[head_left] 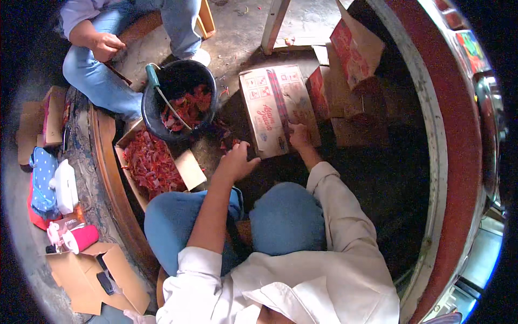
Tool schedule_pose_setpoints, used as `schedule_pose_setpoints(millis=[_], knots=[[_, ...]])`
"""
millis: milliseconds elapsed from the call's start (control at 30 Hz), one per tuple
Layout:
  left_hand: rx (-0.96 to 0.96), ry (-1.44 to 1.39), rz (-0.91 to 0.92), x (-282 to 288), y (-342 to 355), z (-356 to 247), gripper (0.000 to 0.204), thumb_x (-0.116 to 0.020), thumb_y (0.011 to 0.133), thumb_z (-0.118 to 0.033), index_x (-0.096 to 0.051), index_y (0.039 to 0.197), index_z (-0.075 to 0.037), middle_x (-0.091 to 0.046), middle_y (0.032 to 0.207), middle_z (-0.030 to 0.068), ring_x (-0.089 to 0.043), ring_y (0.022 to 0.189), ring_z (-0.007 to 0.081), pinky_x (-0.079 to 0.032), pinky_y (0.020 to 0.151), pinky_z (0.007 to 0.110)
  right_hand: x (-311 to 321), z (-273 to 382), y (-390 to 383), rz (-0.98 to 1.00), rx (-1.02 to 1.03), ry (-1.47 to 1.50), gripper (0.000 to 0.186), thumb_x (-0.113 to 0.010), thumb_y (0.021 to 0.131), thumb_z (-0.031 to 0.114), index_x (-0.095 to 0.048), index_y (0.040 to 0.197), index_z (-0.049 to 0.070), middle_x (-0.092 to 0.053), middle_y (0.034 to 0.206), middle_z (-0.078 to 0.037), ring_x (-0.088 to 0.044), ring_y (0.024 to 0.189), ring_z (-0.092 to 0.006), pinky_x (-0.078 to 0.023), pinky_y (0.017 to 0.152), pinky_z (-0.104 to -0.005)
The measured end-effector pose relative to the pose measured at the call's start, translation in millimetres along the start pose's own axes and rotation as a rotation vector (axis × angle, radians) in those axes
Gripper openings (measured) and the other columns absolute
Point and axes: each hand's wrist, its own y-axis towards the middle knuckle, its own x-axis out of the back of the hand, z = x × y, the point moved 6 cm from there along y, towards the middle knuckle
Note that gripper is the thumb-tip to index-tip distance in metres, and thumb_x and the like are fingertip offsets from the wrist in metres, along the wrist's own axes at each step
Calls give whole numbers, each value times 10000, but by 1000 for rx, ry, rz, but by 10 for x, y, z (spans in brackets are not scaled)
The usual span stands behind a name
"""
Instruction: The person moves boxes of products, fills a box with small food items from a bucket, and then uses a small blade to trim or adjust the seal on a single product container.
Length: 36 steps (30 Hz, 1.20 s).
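Note:
A white carton (261,121) with red print and a dark strip of tape lies flat in front of me. My right hand (300,137) rests on its near right part, index finger stretched out on the cardboard and the other fingers partly curled. My left hand (236,161) is left of the carton's near corner, thumb and fingers apart, beside a few dark red dried pieces (229,141). Left of that stands a black bucket (152,121) with a wire handle and green grip, partly filled with red pieces. An open carton (190,169) heaped with dried red pieces sits nearer me.
Another person's hand (106,46) is raised beyond the bucket. Opened cartons (350,59) stand at the back right. On the left are a blue dotted pouch (44,181), a pink tumbler (82,238) and a brown box (81,278). A dark red curved edge (464,135) runs along the right.

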Motion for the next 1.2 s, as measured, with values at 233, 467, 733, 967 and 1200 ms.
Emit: schedule_pose_setpoints(millis=[233,467,733,967,1200], knots=[[-24,51,-36,-17,-2,-138,565,-582,722,-421,-409,1114,-53,-465,1130,172,-469,1038,316,-370,855,430,41,-306,-795,26,-47,112,313,-543,654,23,-598,961,51,-568,848,-200,-536,817,-346,-430,748,-406],[-9,63,-23,-39,18,-91,544,-591,719,-410,-422,1097,-57,-480,1123,141,-478,1031,297,-385,843,414,81,-275,-1129,46,-180,24,365,-553,674,46,-571,1035,94,-540,878,-217,-516,843,-348,-424,763,-407],[21,-34,-65,-141,148,-86,519,-601,715,-396,-444,1069,-51,-492,1100,154,-498,997,289,-409,815,381,-75,-565,-1217,-32,-80,-47,376,-535,679,56,-565,1052,90,-543,887,-223,-517,875,-360,-424,769,-410],[182,-872,332,-1612,966,194,517,-576,745,-387,-442,1095,-32,-493,1041,121,-514,941,230,-445,750,365,-429,-1324,-1369,301,-147,-314,322,-523,688,86,-579,1005,76,-562,784,-192,-552,721,-361,-455,634,-429],[520,-2002,251,-1939,774,351,477,-476,790,-303,-340,1194,-88,-370,1182,109,-363,1101,270,-333,881,467,-171,-751,-1530,-236,-439,543,375,-609,699,66,-526,1063,34,-576,797,-96,-552,707,-201,-452,648,-310]])
